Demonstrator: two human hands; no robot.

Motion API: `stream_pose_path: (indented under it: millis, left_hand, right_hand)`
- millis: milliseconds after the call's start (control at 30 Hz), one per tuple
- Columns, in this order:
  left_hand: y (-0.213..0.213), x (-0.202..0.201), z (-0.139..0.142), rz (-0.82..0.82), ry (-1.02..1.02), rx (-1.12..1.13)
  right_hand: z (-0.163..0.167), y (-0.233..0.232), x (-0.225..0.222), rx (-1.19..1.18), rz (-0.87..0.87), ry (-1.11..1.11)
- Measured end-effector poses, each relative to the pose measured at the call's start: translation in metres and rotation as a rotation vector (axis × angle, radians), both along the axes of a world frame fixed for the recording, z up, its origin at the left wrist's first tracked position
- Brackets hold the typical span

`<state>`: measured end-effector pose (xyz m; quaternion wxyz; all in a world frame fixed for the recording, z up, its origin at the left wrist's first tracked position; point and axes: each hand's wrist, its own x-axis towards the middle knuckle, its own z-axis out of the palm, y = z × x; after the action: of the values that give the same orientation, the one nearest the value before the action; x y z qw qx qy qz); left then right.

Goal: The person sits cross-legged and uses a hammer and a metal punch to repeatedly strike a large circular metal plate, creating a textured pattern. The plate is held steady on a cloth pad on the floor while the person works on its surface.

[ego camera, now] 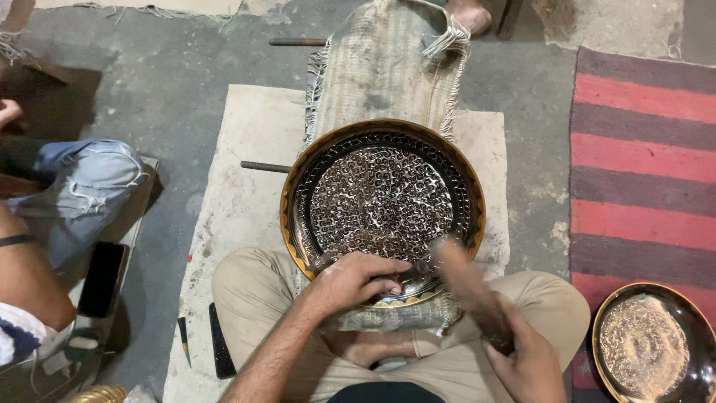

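Left hand point(354, 282) pinches a small punch against the engraved brass tray's point(298, 186) near rim; right hand point(526, 362) grips a blurred wooden mallet point(466, 280).

To my right I see a red and grey striped rug point(641, 149) with a second engraved plate point(652, 345) on it; left, another person's jeans-clad knee point(86, 183) beside a dark phone point(103, 278).

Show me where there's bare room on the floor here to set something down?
The pale floor cloth lies bare left of the engraved metal plate, below the metal rod. Grey concrete is open between that cloth and the neighbour's knee. The striped rug is free above the second plate. It is crowded at the lap, where the left hand and right hand work.
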<state>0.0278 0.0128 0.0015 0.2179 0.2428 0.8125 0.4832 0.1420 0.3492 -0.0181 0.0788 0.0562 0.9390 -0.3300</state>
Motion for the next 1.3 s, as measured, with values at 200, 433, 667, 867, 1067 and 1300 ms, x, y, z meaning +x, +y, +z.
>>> stream_pose_path:
  millis: [200, 433, 667, 867, 1067, 1300]
  left_hand:
    - [0.0, 0.001, 0.0, -0.007, 0.056, 0.031]
    - [0.001, 0.0, 0.008, -0.004, 0.018, 0.031]
    - [0.005, 0.002, 0.009, 0.042, -0.008, -0.046]
    - [0.007, 0.003, 0.003, 0.034, -0.029, -0.03]
    - [0.003, 0.005, 0.007, 0.11, 0.001, 0.005]
    - [-0.014, 0.007, 0.022, 0.321, -0.157, 0.121]
  right_hand:
    - [0.015, -0.007, 0.002, 0.222, 0.0, -0.009]
    - [0.021, 0.001, 0.001, 0.074, -0.024, 0.094]
    - [0.029, 0.023, 0.0, 0.155, 0.026, 0.038]
    - [0.018, -0.001, 0.002, 0.046, -0.114, 0.158]
    - [0.048, -0.015, -0.015, 0.254, -0.027, -0.028]
    - [0.031, -0.069, -0.067, -0.473, -0.119, 0.163]
